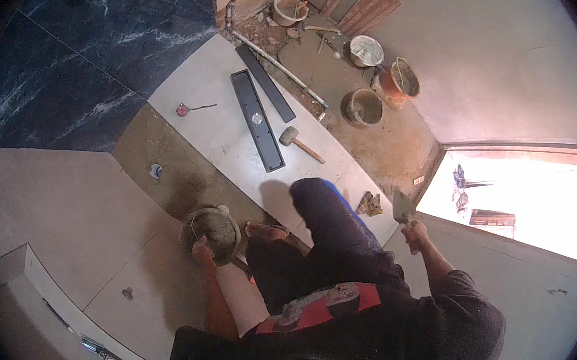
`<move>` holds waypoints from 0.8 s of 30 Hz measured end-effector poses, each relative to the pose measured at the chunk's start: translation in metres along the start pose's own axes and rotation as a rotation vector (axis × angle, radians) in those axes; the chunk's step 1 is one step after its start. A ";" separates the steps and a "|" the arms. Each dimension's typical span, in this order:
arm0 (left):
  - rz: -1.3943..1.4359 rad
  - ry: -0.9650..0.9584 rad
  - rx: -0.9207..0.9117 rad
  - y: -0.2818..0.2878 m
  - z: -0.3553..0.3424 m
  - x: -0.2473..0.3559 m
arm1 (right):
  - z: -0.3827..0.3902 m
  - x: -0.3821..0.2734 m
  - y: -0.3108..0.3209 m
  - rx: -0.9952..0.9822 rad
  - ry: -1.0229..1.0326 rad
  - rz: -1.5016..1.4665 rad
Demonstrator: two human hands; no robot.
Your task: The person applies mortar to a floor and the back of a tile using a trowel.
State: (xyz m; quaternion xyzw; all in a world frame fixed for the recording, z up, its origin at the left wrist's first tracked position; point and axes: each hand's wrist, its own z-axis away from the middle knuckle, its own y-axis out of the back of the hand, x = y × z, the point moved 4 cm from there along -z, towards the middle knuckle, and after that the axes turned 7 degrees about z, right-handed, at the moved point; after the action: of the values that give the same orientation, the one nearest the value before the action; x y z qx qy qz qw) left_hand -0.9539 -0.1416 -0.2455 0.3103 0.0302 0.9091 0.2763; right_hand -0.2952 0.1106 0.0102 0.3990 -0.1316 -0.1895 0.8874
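A trowel (403, 206) juts from the right hand (415, 235), whose fingers I see wrapped around its handle, off to the person's right near one end of a smooth white slab (201, 78). The blade is flat, thin and coated dull grey; its long axis slants up and slightly left in my view, the tip pointing away from the person. On the other side, the left hand (203, 249) curls closed at the thin handle of a round bucket (187, 231), which I find standing beside the slab, loaded with rough grey mortar (218, 227). On the slab lie a wooden-handled mallet (292, 139) with a stubby head and a long, dark rectangular channel (263, 136), set diagonally. Farther off, I make out blue-black tiles (76, 76) veined in white and a coarse, sandy floor (319, 75).
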 end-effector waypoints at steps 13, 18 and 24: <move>0.094 -0.320 -0.132 -0.192 0.095 0.090 | -0.344 0.105 0.029 -0.289 -0.107 -0.682; 0.092 -0.297 0.000 -0.358 0.150 0.137 | -0.606 0.078 0.003 -0.322 -0.010 -1.053; 0.004 -0.236 -0.102 -0.518 0.187 0.183 | -0.786 -0.048 -0.071 -0.346 -0.099 -1.206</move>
State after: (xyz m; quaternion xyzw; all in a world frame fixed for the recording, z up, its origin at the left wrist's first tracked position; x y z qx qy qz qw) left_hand -0.7145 0.3696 -0.1124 0.4008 -0.0493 0.8671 0.2917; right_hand -0.0523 0.6060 -0.5554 0.2444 0.1084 -0.6934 0.6692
